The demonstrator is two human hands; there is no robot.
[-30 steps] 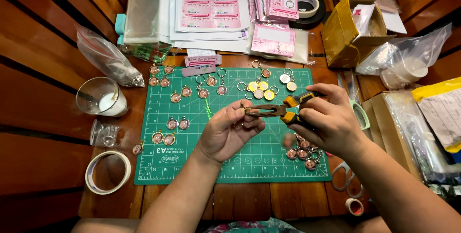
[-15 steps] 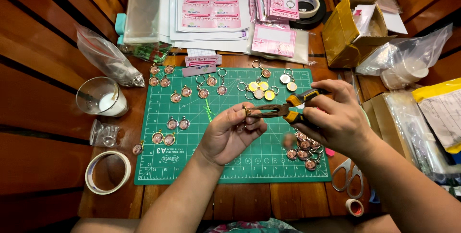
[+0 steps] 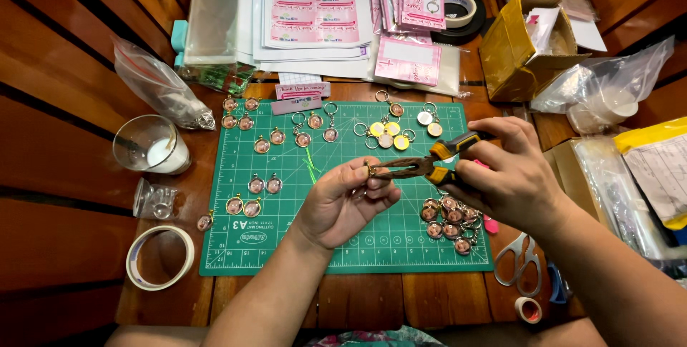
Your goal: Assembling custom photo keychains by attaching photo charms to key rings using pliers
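While loose charms dot the left half of the green mat, a heap of finished charms sits right, partly hidden under the right hand. Right hand curled tight round yellow-handled pliers, tips pointing left. Left hand pinches a small ring at the plier tips, above mat centre; ring too small to make out well. Glass cup and tape roll left on the wooden table. Scissors near right, pink sticker sheets far, cardboard box far right, plastic bags cut off at the edge.
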